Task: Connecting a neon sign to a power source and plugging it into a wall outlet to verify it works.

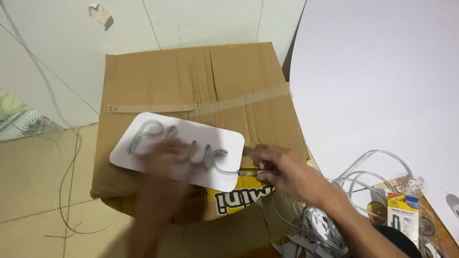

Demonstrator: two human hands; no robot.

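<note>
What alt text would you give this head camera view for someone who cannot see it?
Two hands work on a white panel carrying bent tubing shaped into letters, lying on a taped cardboard box. The blurred left hand rests on it; the right hand pinches the tubing's end.

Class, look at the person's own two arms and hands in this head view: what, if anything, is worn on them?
Both the left hand and the right hand are bare: no gloves. No sleeves show on either forearm as far as the picture reaches. No ring, watch or bracelet can be made out, though the left hand is blurred, so small items there cannot be ruled out.
</note>
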